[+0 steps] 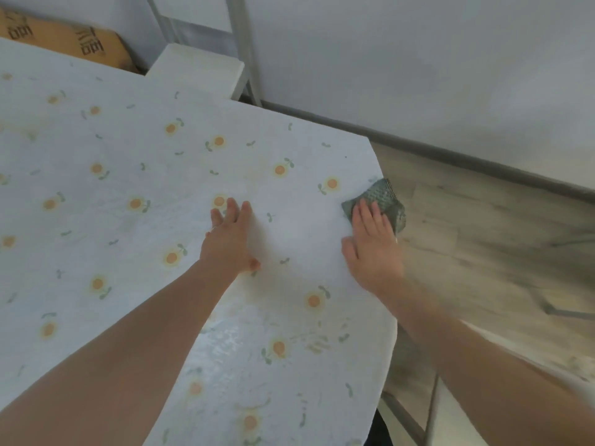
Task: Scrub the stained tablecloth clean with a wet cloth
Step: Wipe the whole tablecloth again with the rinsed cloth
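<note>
Head view: the green cloth (383, 194) lies on the flower-printed tablecloth (128, 188) at the table's right edge, near the far right corner. The right hand (373, 246) presses it down with straight fingers. The left hand (228, 239) rests flat and open on the tablecloth nearby. A cardboard box (64, 37) stands beyond the far edge.

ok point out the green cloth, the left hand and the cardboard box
green cloth (383, 193): head view, far corner beyond the fingers
left hand (230, 242): head view, back of the hand
cardboard box (64, 40): head view, printed face
</note>
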Available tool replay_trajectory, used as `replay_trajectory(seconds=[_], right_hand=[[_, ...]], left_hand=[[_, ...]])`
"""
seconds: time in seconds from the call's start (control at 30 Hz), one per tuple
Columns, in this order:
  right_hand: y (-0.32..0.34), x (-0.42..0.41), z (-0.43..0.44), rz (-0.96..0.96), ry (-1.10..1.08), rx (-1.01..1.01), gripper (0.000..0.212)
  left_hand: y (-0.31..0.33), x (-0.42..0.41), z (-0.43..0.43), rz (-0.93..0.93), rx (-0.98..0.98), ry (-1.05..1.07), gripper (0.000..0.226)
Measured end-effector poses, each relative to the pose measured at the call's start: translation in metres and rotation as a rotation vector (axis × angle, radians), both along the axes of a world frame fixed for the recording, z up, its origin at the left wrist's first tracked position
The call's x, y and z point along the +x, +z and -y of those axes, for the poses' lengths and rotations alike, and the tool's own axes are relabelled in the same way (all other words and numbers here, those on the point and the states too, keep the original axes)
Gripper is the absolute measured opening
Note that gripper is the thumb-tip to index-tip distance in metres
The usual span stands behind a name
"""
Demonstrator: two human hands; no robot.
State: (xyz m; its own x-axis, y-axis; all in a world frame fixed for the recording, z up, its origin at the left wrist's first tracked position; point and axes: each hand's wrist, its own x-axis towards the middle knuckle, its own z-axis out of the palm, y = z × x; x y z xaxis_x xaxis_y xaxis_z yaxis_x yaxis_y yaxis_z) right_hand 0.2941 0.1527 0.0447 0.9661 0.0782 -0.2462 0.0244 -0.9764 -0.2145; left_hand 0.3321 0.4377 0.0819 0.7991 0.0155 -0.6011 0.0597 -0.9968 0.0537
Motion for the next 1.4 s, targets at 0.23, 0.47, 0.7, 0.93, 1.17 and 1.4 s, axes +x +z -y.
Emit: replay_trajectory(seconds=[0.23, 0.47, 0.7, 0.93, 1.17, 1.4], right_hand=[[0.017, -0.192, -0.118, -0.081, 0.680, 0.173, 0.068], [-0.001, -0.069, -0.069, 0.186, 0.162, 0.109, 0.042], [-0.011, -0.051, -0.121, 0.160, -0.157, 0.010, 0.057], [0.007, -0.160, -0.165, 0.053, 0.847, 0.115, 0.053], [0.005, 0.023, -0.118, 0.064, 0.250, -0.066, 0.058], [0.013, -0.131, -0.193, -0.053, 0.615, 0.134, 0.068]], left_hand=[[0.009, -0.049, -0.036, -0.035, 0.032, -0.319, 0.121], [0.031, -0.128, -0.100, -0.117, 0.067, -0.310, 0.129], [0.022, -0.130, -0.100, -0.065, 0.039, -0.270, 0.120], [0.015, -0.130, -0.106, -0.075, 0.019, -0.271, 0.129], [-0.006, -0.128, -0.102, -0.041, 0.102, -0.268, 0.141], [0.001, -0.128, -0.105, -0.056, 0.017, -0.228, 0.137]])
